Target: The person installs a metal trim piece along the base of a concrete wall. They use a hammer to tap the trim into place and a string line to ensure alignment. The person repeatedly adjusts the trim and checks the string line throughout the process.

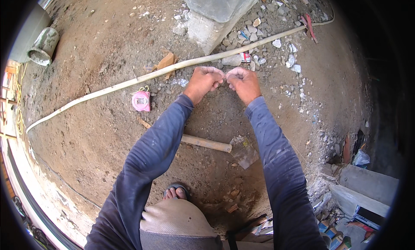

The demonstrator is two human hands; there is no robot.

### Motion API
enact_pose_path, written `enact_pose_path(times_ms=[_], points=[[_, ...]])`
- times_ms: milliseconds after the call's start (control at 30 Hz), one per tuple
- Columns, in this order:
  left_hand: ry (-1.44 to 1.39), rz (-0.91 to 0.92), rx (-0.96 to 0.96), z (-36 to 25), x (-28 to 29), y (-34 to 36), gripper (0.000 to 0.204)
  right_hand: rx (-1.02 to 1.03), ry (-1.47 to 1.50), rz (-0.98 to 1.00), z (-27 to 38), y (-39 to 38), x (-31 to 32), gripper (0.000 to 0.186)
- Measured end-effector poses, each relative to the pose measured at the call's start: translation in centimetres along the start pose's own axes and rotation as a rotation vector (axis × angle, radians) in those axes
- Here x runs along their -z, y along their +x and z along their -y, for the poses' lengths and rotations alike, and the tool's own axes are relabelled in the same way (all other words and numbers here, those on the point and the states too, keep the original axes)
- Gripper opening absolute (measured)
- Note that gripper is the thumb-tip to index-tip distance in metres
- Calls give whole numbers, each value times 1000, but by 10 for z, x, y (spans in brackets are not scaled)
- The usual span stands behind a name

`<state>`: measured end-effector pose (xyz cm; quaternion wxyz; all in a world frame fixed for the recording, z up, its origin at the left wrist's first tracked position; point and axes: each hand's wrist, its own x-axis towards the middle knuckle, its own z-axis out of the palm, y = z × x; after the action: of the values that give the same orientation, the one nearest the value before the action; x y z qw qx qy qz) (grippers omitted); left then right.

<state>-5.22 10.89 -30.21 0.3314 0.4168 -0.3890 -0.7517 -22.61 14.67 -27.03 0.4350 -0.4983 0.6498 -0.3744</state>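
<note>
My left hand (203, 84) and my right hand (244, 84) meet in front of me above the dirt, fingertips pinched close together. Whatever lies between the fingers is too small to make out. Pale dust coats the fingers of both. A pink tape measure (141, 101) lies on the ground to the left of my left hand. Just beyond the hands a long pale hose (142, 78) crosses the ground. Behind it, a clear plastic bottle (235, 59) with a red label lies on its side.
A round wooden stick (207, 143) and a crumpled clear plastic wrapper (245, 152) lie between my forearms. A concrete block (212, 31) stands ahead, with rubble (255, 29) beside it. At the far left is a dirty bucket (44, 46). Grey blocks (363, 185) sit at the lower right.
</note>
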Motion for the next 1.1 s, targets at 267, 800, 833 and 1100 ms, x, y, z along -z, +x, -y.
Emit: enact_pose_path(times_ms=[267,800,833,1100], points=[[209,-61,-353,11,-4,1,8,-181,430,63,-15,8,0,9],[694,-364,-505,1,28,10,10,153,-177,27,1,30,-27,13],[738,-371,-511,-1,32,10,10,180,-225,21,4,34,-36,12],[681,-497,-539,-10,60,23,10,208,-347,-137,25,64,-94,12]])
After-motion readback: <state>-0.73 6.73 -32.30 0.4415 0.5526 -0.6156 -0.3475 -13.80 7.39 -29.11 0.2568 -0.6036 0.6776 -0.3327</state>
